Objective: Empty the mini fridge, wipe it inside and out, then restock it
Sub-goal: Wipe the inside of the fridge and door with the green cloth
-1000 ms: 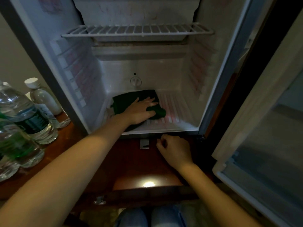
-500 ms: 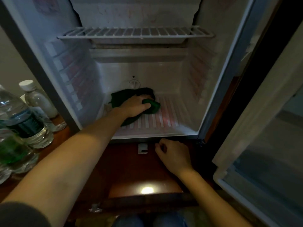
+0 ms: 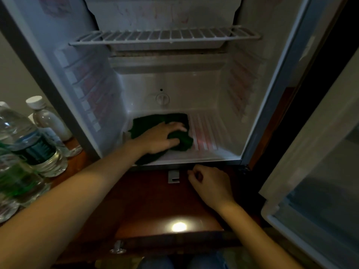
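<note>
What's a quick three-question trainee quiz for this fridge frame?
1. Multiple choice: which hand presses the green cloth on the floor of the fridge? A) left B) right C) neither
2. True or false: the wire shelf holds bottles.
3. Short answer: where do the water bottles stand?
Key: 1 A, the left hand. 2 False, nothing is on it. 3 On the wooden top, outside the fridge to its left.
</note>
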{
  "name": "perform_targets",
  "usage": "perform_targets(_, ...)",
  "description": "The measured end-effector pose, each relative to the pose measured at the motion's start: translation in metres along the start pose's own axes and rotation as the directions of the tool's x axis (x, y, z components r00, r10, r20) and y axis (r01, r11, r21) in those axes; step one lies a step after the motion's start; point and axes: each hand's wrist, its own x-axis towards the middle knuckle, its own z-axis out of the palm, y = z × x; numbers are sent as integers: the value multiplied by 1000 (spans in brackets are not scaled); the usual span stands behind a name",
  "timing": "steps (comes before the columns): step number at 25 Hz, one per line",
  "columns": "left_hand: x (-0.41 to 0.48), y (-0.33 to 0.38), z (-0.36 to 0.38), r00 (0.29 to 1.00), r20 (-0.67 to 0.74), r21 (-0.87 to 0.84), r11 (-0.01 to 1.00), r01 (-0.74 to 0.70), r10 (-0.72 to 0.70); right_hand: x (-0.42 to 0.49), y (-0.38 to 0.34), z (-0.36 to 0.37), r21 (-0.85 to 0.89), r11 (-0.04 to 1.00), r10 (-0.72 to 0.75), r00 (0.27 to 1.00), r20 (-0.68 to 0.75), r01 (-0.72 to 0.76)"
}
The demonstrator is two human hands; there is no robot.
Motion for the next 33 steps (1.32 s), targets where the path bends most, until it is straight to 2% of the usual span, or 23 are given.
perform_targets(4, 45, -7, 3, 959, -202, 36, 977, 212, -201, 0, 0, 1, 11, 1000, 0, 1000, -1, 0)
perform_targets(7, 55, 3, 5, 909, -235, -121, 939, 323, -344, 2, -2, 4, -2, 1000, -14, 1000, 9, 14)
perform_targets(9, 64, 20, 6, 897, -244, -191, 926, 327, -367, 3, -3, 4, -25, 999, -34, 999, 18, 34)
perform_targets(12, 72, 49, 18, 932, -200, -192, 945, 264, -301, 3, -3, 2, -11, 999, -42, 998, 38, 42)
perform_targets(15, 40, 58, 26, 965, -169, -187, 968, 169, -201, 0, -3, 0, 37, 999, -31, 999, 34, 30)
perform_targets(18, -27, 59, 45, 980, -178, -30, 995, -92, 85, -1, 2, 0, 67, 997, -34, 997, 68, 30)
perform_targets(19, -42, 59, 48, 971, -177, -10, 987, -163, 159, -2, 2, 0, 68, 997, -35, 995, 91, 29)
perform_targets(20, -43, 54, 46, 971, -164, -13, 984, -178, 174, -2, 3, 0, 72, 997, -37, 994, 102, 30)
perform_targets(22, -10, 39, 34, 988, -138, -42, 996, -79, 72, 0, 2, -1, 88, 996, -31, 997, 76, 24)
perform_targets(25, 57, 29, 16, 967, -147, -123, 974, 192, -209, 3, 3, 1, 85, 996, -34, 999, 41, 30)
perform_targets(27, 62, 26, 20, 965, -156, -102, 975, 196, -210, 2, 2, 1, 81, 996, -37, 999, 38, 33)
perform_targets(29, 24, 22, 30, 991, -121, -74, 996, 49, -58, 1, 2, -1, 114, 993, -23, 999, 37, 19)
perform_targets(31, -23, 24, 38, 983, -109, -93, 983, -157, 146, 0, 0, -3, 155, 988, 15, 1000, 19, -18)
perform_targets(33, -48, 21, 38, 966, -106, -74, 967, -243, 234, -3, -1, -3, 93, 996, 11, 1000, 23, -13)
